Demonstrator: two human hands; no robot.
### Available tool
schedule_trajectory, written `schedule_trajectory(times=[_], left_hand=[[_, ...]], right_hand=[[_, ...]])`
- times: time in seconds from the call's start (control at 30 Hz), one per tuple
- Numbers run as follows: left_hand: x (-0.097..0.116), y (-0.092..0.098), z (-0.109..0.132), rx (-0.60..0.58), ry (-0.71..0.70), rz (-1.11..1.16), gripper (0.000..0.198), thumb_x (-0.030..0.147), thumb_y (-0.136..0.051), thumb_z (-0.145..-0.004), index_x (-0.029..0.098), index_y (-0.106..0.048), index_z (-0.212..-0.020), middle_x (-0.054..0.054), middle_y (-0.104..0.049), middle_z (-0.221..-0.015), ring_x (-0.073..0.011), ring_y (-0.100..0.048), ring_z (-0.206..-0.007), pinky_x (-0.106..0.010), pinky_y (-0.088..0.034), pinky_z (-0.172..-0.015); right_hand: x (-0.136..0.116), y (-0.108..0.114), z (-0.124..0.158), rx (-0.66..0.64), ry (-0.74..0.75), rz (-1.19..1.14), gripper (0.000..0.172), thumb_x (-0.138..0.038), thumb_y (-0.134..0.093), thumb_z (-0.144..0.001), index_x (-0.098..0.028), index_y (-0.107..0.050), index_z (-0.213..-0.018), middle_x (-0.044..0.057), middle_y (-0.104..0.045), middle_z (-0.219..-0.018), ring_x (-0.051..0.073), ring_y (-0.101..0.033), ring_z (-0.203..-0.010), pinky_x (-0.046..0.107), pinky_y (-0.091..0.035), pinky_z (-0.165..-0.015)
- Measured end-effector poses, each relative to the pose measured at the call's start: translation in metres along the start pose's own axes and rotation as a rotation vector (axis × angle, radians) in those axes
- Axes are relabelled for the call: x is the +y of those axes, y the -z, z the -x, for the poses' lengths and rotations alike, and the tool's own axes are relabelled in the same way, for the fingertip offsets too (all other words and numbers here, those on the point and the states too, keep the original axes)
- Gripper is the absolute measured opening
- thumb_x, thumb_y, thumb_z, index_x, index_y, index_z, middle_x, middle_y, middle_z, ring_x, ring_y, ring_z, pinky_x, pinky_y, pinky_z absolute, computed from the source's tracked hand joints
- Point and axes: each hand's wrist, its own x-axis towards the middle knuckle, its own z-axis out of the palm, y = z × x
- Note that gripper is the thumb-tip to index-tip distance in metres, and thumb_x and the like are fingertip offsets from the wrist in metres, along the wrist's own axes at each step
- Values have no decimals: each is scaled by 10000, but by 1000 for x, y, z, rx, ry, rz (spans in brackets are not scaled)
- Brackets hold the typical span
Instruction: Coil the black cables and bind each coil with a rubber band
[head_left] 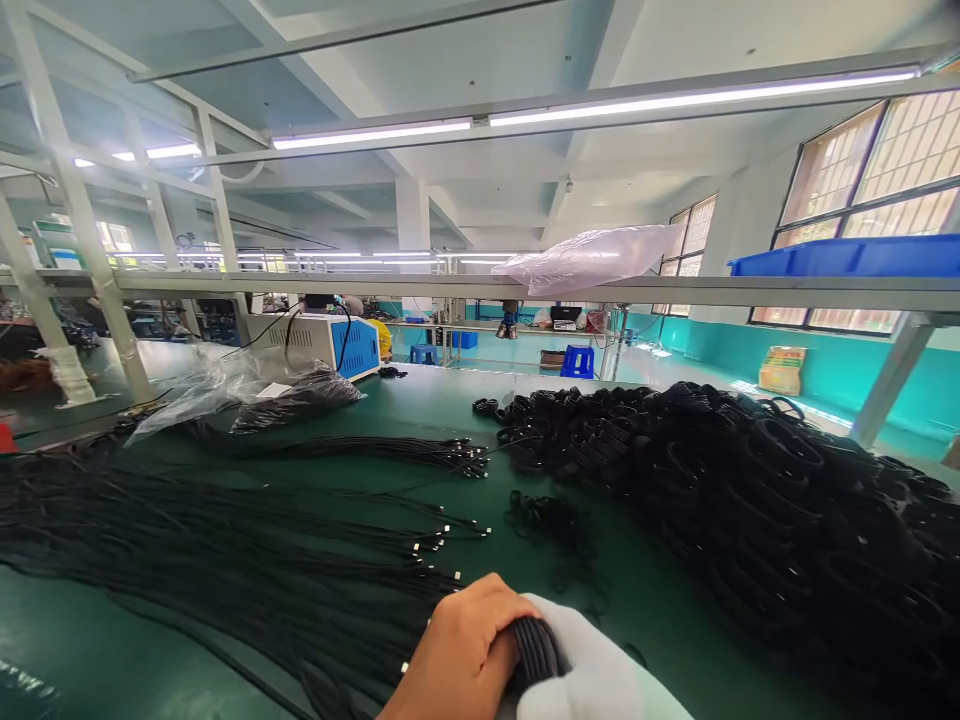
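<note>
Near the bottom centre, my left hand [469,650] is bare and wraps round a coiled black cable [536,650]. From the right, my right hand [589,660], in a white glove, closes on the same coil, touching my left hand. Long black cables [225,540] with small white-tipped ends lie spread across the green table [420,400] on the left, their ends just beyond my hands. A large heap of coiled black cables [712,480] covers the right side. Between them lies a small pile of thin black ties [551,515].
Clear plastic bags [247,390] and a white and blue machine [330,340] stand at the back left. Above the table runs a metal shelf [375,285] holding a plastic bag [592,255] and a blue tray [847,257]. A slanted post [892,380] rises at the right.
</note>
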Motion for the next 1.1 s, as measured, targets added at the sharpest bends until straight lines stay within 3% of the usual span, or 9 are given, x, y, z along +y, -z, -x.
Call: schedule_trajectory(times=[0.13, 0.3, 0.47, 0.67, 0.73, 0.83, 0.93, 1.1], left_hand=[[8, 1, 0, 32, 176, 27, 336, 97, -479, -741, 221, -603, -1027, 4, -585, -911, -119, -539, -704, -209, -418, -667], [8, 1, -2, 74, 309, -88, 217, 119, -483, -729, 210, -600, -887, 41, -583, -676, -135, -528, -646, -223, -372, -591], [-2, -5, -5, -1, 454, 171, 204, 154, -499, -675, 200, -551, -867, 71, -542, -611, -113, -504, -494, -197, -355, -439], [-1, -11, -9, 41, 453, -102, 156, 95, -486, -635, 214, -502, -735, 68, -543, -578, -108, -456, -516, -201, -269, -471], [1, -10, -12, 15, 459, -196, 143, 90, -502, -617, 215, -487, -684, 70, -517, -553, -112, -436, -524, -209, -245, -482], [-1, -7, -13, 10, 417, -192, 141, 94, -511, -620, 218, -493, -686, 76, -497, -546, -113, -421, -528, -205, -243, -487], [-5, -8, -8, 50, 361, -115, 121, 95, -481, -662, 209, -513, -684, 58, -542, -601, -117, -473, -576, -198, -304, -526], [-9, -17, 2, 115, 289, -312, 207, 39, -421, -682, 199, -550, -710, 27, -601, -673, -135, -516, -626, -229, -328, -594]], right_hand=[[16, 9, -5, 10, -21, -64, 324, -363, -559, -877, -149, -553, -1120, 72, -611, -1049, 168, -617, -847, 342, -542, -706], [27, 12, -9, 62, -21, -121, 536, -367, -699, -729, -73, -556, -1154, 126, -648, -950, 222, -654, -818, 320, -544, -630], [24, 7, -10, 89, -12, -147, 519, -333, -726, -687, -51, -593, -1103, 145, -650, -908, 249, -646, -849, 335, -556, -638], [30, -3, -18, 71, 15, -210, 447, -328, -706, -707, -32, -621, -1031, 127, -647, -776, 174, -642, -661, 266, -552, -544], [32, -3, -19, 97, 22, -227, 427, -320, -730, -662, -47, -638, -976, 110, -639, -755, 136, -608, -572, 205, -510, -442], [33, -2, -19, 206, -56, -195, 296, -308, -704, -618, -52, -653, -758, 50, -582, -572, 76, -507, -435, 132, -387, -343], [27, -4, -17, 222, -113, -176, 272, -311, -677, -607, -49, -639, -669, 36, -550, -521, 67, -512, -439, 123, -373, -387], [22, -11, -16, 134, -98, -186, 265, -230, -658, -663, -59, -653, -866, 74, -619, -673, 122, -616, -627, 200, -472, -575]])
